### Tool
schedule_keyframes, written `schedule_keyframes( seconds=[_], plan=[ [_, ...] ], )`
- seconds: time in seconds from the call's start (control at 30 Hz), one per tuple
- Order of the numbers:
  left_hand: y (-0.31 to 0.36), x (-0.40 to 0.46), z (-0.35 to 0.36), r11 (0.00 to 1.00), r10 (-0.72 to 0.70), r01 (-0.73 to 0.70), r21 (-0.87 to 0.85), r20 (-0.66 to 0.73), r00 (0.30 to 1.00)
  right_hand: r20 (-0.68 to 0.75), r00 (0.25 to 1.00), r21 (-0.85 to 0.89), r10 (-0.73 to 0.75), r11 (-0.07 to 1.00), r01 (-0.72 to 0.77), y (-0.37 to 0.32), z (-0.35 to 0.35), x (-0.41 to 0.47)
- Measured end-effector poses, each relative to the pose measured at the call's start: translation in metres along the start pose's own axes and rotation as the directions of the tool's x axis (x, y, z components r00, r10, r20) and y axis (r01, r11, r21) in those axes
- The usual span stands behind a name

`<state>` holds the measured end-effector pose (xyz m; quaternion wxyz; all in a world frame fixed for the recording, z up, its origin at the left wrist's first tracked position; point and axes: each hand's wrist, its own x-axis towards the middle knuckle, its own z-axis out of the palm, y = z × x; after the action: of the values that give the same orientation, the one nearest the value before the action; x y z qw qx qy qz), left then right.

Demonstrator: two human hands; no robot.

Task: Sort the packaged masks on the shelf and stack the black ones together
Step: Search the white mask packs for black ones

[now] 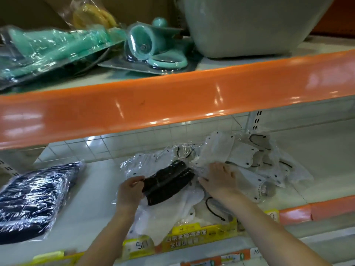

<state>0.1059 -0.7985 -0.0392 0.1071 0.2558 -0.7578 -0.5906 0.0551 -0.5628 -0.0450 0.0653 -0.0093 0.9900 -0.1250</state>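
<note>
A black packaged mask (169,182) lies on top of a heap of white packaged masks (240,156) on the lower shelf (92,189). My left hand (130,191) grips the left end of the black mask's clear wrapper. My right hand (219,179) rests flat on the white masks just right of it, fingers spread. At the far left of the shelf a stack of black masks in shiny clear wrap (32,196) lies apart from the heap.
The orange edge of the upper shelf (172,100) overhangs the work area. On it lie teal packaged goods (57,47) and a large pale tub (249,25). Yellow price labels (196,237) line the lower shelf's front edge.
</note>
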Motion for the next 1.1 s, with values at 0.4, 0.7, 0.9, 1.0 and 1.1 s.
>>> schedule_keyframes(
  seconds=[0.4, 0.7, 0.9, 1.0, 1.1],
  plan=[
    [-0.042, 0.021, -0.119, 0.981, -0.118, 0.113, -0.155, -0.028, 0.993, 0.001, 0.821, -0.021, -0.571, 0.821, 0.571, -0.091, 0.011, -0.026],
    [-0.049, 0.029, -0.176, 0.825, 0.326, -0.302, 0.478, 0.034, 0.945, -0.352, 0.624, -0.111, -0.698, 0.693, 0.713, -0.161, 0.055, -0.034],
    [-0.050, 0.022, -0.207, 0.275, 0.660, -0.684, 0.675, 0.385, 0.645, -0.437, 0.651, 0.082, -0.621, 0.693, 0.716, -0.216, 0.066, -0.054],
    [-0.050, 0.028, -0.228, 0.230, 0.780, -0.675, 0.701, 0.282, 0.559, -0.559, 0.564, 0.014, -0.607, 0.674, 0.739, -0.247, 0.065, -0.068],
    [-0.057, 0.039, -0.262, 0.223, 0.853, -0.640, 0.736, 0.170, 0.493, -0.594, 0.499, -0.031, -0.631, 0.637, 0.770, -0.279, 0.072, -0.080]
  ],
)
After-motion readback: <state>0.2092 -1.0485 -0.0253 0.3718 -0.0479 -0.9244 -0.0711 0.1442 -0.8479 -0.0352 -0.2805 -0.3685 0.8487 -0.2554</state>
